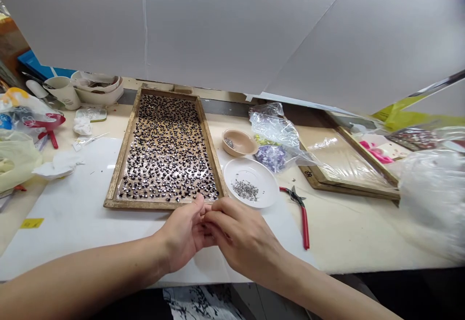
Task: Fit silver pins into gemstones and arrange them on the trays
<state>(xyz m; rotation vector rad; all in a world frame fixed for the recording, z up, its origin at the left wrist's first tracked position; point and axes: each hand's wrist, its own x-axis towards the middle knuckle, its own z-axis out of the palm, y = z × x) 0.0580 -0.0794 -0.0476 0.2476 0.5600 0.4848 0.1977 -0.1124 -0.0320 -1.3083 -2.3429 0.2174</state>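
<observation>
My left hand and my right hand meet at the near right corner of a wooden tray. Many small shiny black pieces are spread over the tray's film-covered bottom. The left hand is turned partly palm up, its fingers curled and its thumb at the tray's edge. Right fingers are pinched together against the left ones; whatever lies between them is too small or hidden to make out. Beside the right hand stands a white plate with a heap of tiny silvery metal parts.
Behind the plate is a tan bowl. Red-handled cutters lie to the right, before another wooden frame with clear film. Plastic bags lie between. A cup and crumpled tissue are at left. A white panel hangs overhead.
</observation>
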